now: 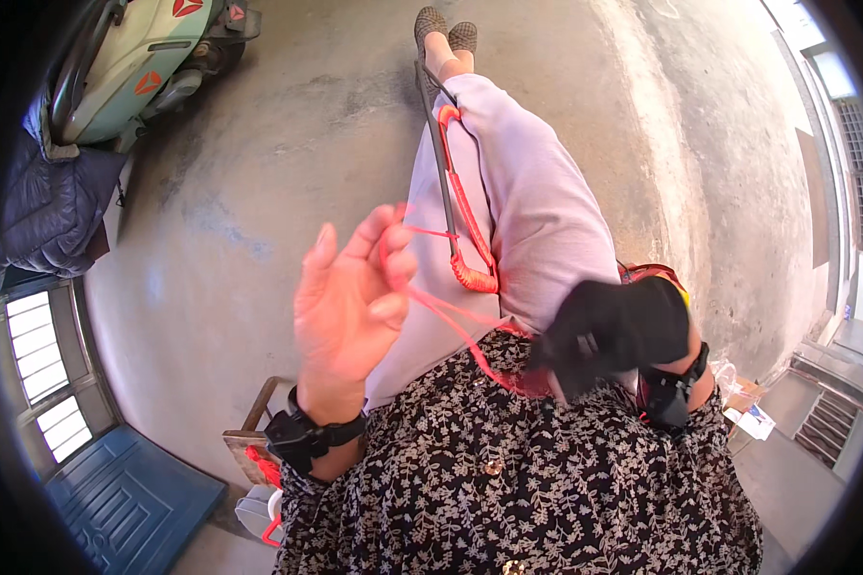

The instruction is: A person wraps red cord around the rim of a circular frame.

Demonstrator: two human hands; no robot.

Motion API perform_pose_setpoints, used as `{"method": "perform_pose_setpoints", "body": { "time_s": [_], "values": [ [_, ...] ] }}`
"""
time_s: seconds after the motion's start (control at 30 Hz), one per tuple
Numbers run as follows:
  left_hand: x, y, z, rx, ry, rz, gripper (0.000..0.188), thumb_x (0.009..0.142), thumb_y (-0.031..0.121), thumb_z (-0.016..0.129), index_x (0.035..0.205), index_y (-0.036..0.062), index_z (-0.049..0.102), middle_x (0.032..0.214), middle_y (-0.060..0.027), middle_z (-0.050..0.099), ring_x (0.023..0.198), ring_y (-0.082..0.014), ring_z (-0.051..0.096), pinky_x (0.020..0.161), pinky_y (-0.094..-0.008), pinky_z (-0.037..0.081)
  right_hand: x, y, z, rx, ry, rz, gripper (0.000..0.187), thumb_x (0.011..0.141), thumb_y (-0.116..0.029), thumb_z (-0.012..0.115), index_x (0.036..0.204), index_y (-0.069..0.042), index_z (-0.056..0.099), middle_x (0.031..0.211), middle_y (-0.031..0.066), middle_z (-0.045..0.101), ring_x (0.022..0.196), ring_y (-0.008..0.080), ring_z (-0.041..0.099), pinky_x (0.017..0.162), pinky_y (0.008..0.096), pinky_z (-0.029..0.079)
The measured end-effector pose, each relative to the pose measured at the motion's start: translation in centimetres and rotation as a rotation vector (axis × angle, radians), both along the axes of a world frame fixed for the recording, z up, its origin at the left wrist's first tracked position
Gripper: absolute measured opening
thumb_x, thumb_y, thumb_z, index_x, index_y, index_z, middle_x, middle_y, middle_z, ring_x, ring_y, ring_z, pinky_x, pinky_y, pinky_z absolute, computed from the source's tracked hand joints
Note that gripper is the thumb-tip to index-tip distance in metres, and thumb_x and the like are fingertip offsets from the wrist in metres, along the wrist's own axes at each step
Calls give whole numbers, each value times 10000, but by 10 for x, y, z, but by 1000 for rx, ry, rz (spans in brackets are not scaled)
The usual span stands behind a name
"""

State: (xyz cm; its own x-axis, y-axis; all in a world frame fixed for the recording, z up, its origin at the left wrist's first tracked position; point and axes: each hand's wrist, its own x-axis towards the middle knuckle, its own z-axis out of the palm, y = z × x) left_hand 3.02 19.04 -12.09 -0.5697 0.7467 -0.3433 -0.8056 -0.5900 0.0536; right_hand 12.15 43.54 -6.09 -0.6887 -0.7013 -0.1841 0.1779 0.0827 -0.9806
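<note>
My left hand (355,292) is raised palm up, with its fingers curled round a loop of red cord (455,331). One strand runs from it to a dark metal rod (435,158) lying along my legs. A red cord-wrapped handle-shaped piece (475,273) is on my lap beside the rod, touching it at its lower end. Lower down, more of the cord reaches toward my right hand (618,331), which wears a black glove and is smeared by motion. Its fingers cannot be made out, so its hold on the cord is uncertain.
A pale green scooter (139,72) and a dark padded jacket (53,206) are at upper left. Below stands a blue door (134,503). A wooden stool or chair edge (259,446) with red cord is by my left elbow. Boxes (743,398) lie at right.
</note>
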Motion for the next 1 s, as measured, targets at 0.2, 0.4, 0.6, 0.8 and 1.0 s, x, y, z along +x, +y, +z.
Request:
{"method": "perform_pose_setpoints", "body": {
  "time_s": [0.2, 0.4, 0.6, 0.8, 1.0],
  "values": [
    [24, -57, -22, -240, 140, -69, 494, 959, 336, 508, 1301, -8, 416, 791, -32, 490, 667, -118, 459, 488, -232, 372, -1, -36, -81, 606, -11, -532, 321, 827, -312, 677, 1055, -93, 623, 794, 99, 657, 730, 234, 651, 686, 328, 504],
    [46, -89, -42, -682, 333, -420, 235, 944, 181, 539, 1060, -21, 568, 666, -36, 520, 453, -58, 360, 417, -195, 300, -7, -51, -102, 556, 108, -509, 274, 804, -259, 685, 944, -58, 561, 805, 152, 636, 779, 321, 648, 679, 385, 491],
    [47, -85, -48, -251, 352, -307, 167, 940, 142, 539, 991, -8, 591, 797, -114, 614, 414, -60, 381, 386, -190, 314, -8, -42, -102, 476, 97, -522, 235, 826, -203, 649, 983, -61, 549, 803, 153, 631, 742, 313, 636, 686, 372, 488],
    [10, 0, -14, -264, 364, 181, 266, 935, 171, 533, 1165, 42, 571, 1182, -187, 582, 1027, -248, 603, 708, -290, 524, -8, -23, -110, 532, 368, -628, 122, 849, -147, 615, 920, -48, 623, 751, 113, 642, 704, 239, 641, 659, 354, 492],
    [-4, 10, -69, -685, 628, -245, 354, 917, 132, 586, 1252, 26, 548, 1148, -68, 611, 945, -148, 602, 692, -249, 503, -23, -33, -103, 551, 153, -765, 150, 855, -192, 604, 892, -52, 641, 784, 140, 646, 685, 300, 620, 638, 359, 488]
  ]
}}
